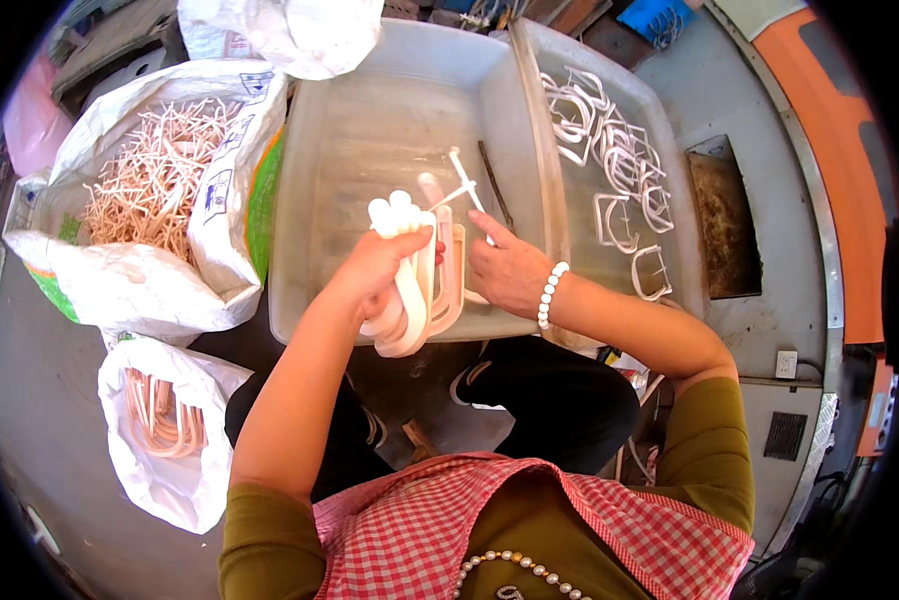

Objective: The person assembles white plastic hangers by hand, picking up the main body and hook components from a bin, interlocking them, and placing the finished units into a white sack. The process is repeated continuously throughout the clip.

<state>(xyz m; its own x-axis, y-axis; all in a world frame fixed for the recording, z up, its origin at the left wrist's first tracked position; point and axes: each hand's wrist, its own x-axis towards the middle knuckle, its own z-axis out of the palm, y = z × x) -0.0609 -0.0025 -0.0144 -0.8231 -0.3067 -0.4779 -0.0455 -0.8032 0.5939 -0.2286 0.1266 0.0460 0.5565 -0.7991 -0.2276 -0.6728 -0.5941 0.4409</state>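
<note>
The left hand [374, 265] wraps around a bunch of pink loops [409, 310], held over the near edge of the big tub [339, 130]. The right hand [509, 272] pinches the low end of a white stick [466, 186]; I cannot see its thumb. The loops look smooth, so if the left hand goes loose, some could slide out and fall. A hard tug on the stick could snap it or bend a loop, if they are joined; I cannot tell.

A dark rod [495, 185] lies close to the right hand and could bump it. The tub's side wall stands between that bunch and the white loops [619, 165]. A sack [109, 270] of scraps sits to the left.
</note>
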